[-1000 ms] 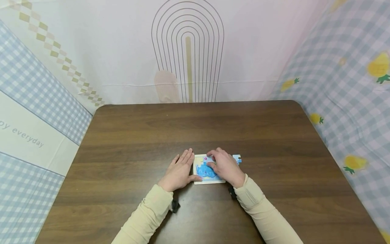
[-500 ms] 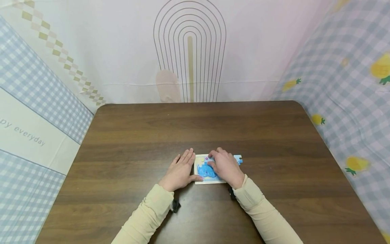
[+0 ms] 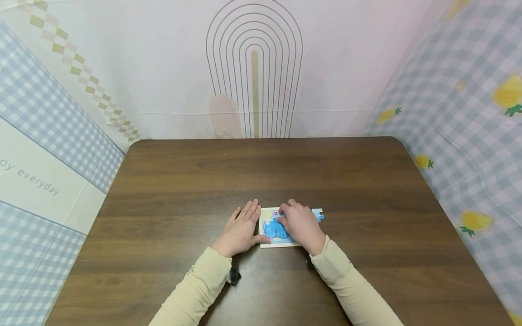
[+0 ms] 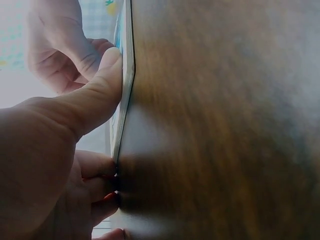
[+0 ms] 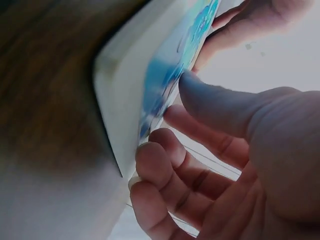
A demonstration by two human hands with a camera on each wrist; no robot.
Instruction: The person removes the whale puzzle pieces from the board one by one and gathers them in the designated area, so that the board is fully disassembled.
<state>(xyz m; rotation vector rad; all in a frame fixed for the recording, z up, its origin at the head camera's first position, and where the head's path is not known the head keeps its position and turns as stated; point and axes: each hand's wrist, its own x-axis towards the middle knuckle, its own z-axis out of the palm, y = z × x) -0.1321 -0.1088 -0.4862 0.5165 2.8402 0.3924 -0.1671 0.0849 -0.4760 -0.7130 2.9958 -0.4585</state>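
Note:
A framed jigsaw puzzle (image 3: pixel 274 230) with a blue animal picture lies on the table in the head view. My left hand (image 3: pixel 240 231) is flat along its left side, fingers straight and thumb resting on the frame's near left corner. Over the right part of the puzzle is my right hand (image 3: pixel 301 225), fingers bent. In the right wrist view its thumb (image 5: pixel 215 102) and index finger touch the picture, and the other fingertips meet the edge. Whether a piece is between them cannot be seen. A loose light-blue puzzle piece (image 3: pixel 317 213) shows right of the hand, partly hidden.
The brown wooden table (image 3: pixel 183 181) surrounds the puzzle on all sides. A white printed cloth (image 3: pixel 171 68) hangs behind it, with blue checked cloths (image 3: pixel 456 136) at the sides. A small black device (image 3: pixel 234 276) is worn under the left wrist.
The right hand has shifted very slightly to the left over the puzzle. The left hand, frame and loose piece stay about where they were; the view shifts a little.

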